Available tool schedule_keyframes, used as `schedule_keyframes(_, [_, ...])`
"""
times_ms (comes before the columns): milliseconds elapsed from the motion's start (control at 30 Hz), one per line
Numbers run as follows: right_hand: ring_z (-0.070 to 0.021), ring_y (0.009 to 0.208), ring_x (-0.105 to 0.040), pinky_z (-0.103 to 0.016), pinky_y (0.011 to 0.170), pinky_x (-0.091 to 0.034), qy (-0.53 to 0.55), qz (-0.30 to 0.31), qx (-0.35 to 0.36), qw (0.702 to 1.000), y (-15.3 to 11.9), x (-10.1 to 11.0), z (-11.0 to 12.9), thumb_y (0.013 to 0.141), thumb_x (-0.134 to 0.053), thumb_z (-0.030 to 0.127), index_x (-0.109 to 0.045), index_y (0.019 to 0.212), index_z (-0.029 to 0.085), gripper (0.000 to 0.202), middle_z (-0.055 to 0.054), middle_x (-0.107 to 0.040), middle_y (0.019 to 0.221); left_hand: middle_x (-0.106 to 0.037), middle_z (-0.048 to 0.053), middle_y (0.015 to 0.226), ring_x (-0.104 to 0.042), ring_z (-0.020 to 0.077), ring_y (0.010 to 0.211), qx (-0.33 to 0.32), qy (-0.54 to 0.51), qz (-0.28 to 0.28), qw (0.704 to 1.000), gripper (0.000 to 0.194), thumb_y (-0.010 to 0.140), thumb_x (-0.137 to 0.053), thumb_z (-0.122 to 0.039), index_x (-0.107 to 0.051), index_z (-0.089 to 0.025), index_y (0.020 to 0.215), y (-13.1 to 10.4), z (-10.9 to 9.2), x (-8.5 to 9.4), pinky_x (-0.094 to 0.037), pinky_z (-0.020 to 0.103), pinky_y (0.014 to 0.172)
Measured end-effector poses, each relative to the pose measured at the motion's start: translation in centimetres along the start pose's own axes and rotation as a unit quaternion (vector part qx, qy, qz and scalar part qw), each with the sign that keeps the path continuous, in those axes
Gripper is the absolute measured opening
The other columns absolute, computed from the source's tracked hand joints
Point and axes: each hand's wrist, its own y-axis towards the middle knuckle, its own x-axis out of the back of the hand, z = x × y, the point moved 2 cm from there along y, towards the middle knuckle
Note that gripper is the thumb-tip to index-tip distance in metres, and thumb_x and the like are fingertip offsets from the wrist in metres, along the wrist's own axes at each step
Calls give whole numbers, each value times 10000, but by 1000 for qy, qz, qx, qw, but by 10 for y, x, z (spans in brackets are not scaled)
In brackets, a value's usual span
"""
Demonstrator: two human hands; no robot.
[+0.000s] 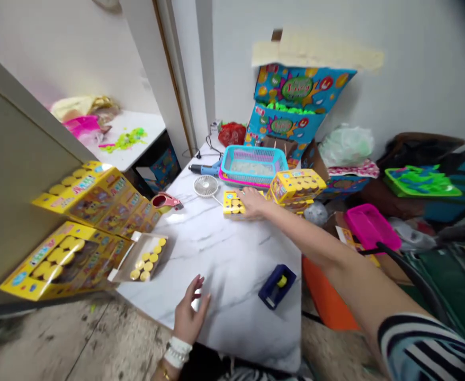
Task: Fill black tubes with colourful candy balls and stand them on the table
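The yellow box (pixel 231 204) lies on the far part of the table (pixel 216 243), long axis running left to right, just left of the stacked boxes (pixel 298 185). The right hand (pixel 252 202), the nearer one, rests upon it; whether it grasps, I cannot tell. The left hand (pixel 189 316), near side, holds nothing.

1. The tabletop (pixel 224 248) is white with grey, marble-like veins.
2. At its left edge lies an open box (pixel 142 244) with round yellow lids inside.
3. Farther back on that side sits a red tape gun (pixel 175 202).
4. A small white fan (pixel 206 186) lies near a blue tool (pixel 206 169).
5. A pink basket (pixel 240 183) rests just beyond a yellow box (pixel 229 207).
6. Two stacked yellow cartons (pixel 298 186) stand at the right edge.
7. Nearer the front right is a dark blue tape dispenser (pixel 270 293).
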Motion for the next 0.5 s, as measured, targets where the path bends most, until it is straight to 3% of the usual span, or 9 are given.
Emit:
schedule_keyframes(100, [-366, 1228, -377, -472, 1044, -281, 2, -28, 87, 996, -30, -36, 48, 627, -707, 354, -104, 1525, 217, 1090, -170, -393, 1352, -638, 157, 1237, -652, 264, 1048, 164, -175, -3, 971, 698, 720, -727, -493, -461, -215, 1303, -25, 13, -47, -570, 376, 810])
schedule_keyframes(167, [-337, 1129, -438, -447, 991, -333, 25, -39, 120, 992, -54, -66, 86, 614, -711, 361, -142, 1519, 193, 1083, -164, -459, 1254, -606, 174, 1278, -654, 255, 1017, 250, -240, -60, 936, 729, 693, -747, -522, -460, -210, 1285, -32, 16, -57, -578, 358, 751])
schedule_keyframes(233, [-328, 1075, -458, -442, 953, -361, 70, -25, 67, 995, -76, -100, 119, 603, -721, 406, -164, 1514, 158, 1096, -172, -484, 1208, -553, 163, 1347, -644, 240, 1027, 308, -284, -122, 900, 682, 751, -677, -567, -445, -228, 1295, -32, 16, -58, -582, 350, 729])
schedule_keyframes(300, [-329, 1059, -464, -449, 938, -375, 132, 2, -12, 991, -96, -130, 141, 603, -717, 499, -164, 1513, 124, 1128, -185, -489, 1213, -524, 141, 1380, -633, 229, 1055, 328, -303, -165, 879, 613, 826, -556, -607, -436, -245, 1306, -27, 12, -57, -584, 353, 739])
schedule_keyframes(367, [-329, 1065, -471, -446, 940, -383, 194, 34, -47, 979, -111, -153, 153, 629, -690, 561, -160, 1514, 111, 1125, -187, -496, 1228, -550, 123, 1348, -632, 225, 1067, 317, -271, -187, 889, 581, 838, -529, -606, -458, -243, 1286, -18, 9, -58, -579, 341, 752])
schedule_keyframes(500, [-307, 1064, -502, -417, 934, -395, 248, 81, -33, 965, -126, -174, 151, 810, -572, 467, -175, 1521, 149, 875, -177, -514, 1243, -684, 110, 1109, -679, 219, 948, 288, -189, -201, 917, 554, 703, -751, -448, -554, -186, 1149, 1, 9, -70, -560, 325, 795])
